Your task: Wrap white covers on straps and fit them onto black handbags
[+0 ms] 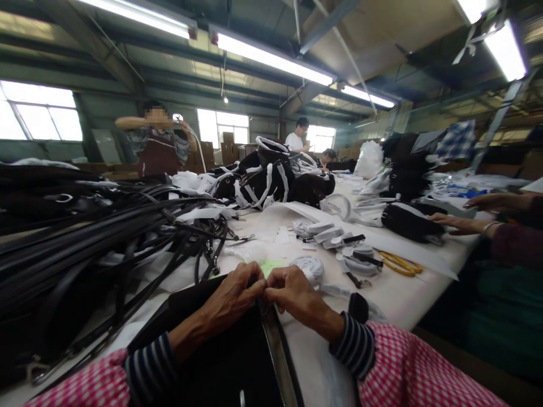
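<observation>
A black bag [220,362] lies at the table's near edge, its zippered opening running toward me on the right side. At the far end of that opening, my left hand [237,291] pinches the bag's edge with its fingers closed. My right hand [297,294] meets it there, thumb and fingers pressed together on the same end of the opening. The fingertips almost touch, and whatever small part lies between them is hidden.
Black straps with metal clasps [169,232] spread over the left. Wrapped bags [271,175] are piled ahead. Yellow scissors [401,263] and wrapped strap coils [360,257] lie right of centre. A co-worker's hands [462,223] touch a black bag at the right; other people stand farther back.
</observation>
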{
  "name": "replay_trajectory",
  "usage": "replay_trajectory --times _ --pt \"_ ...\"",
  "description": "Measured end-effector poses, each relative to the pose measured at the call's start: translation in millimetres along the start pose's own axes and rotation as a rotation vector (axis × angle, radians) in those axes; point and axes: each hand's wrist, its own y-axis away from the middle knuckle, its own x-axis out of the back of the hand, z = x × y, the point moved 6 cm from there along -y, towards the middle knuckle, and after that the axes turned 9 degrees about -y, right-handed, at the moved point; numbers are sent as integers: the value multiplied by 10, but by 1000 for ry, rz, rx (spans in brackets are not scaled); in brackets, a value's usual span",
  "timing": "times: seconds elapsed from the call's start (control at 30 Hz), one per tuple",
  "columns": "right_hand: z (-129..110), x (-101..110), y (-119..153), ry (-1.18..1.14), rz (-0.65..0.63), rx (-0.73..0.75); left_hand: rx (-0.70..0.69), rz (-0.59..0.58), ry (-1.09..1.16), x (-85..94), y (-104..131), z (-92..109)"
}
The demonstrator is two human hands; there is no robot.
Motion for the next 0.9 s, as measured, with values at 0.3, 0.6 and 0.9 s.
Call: replay_trajectory --times 0.3,0.6,0.9 --pt "-4 123 94 -169 -12 -173 -19 -90 101 -9 28 40" --pt "-55 218 175 -592 -208 -123 0 -28 214 -12 8 12" --pt "-249 319 196 -586 -172 0 70 -60 653 -152 -56 -93"
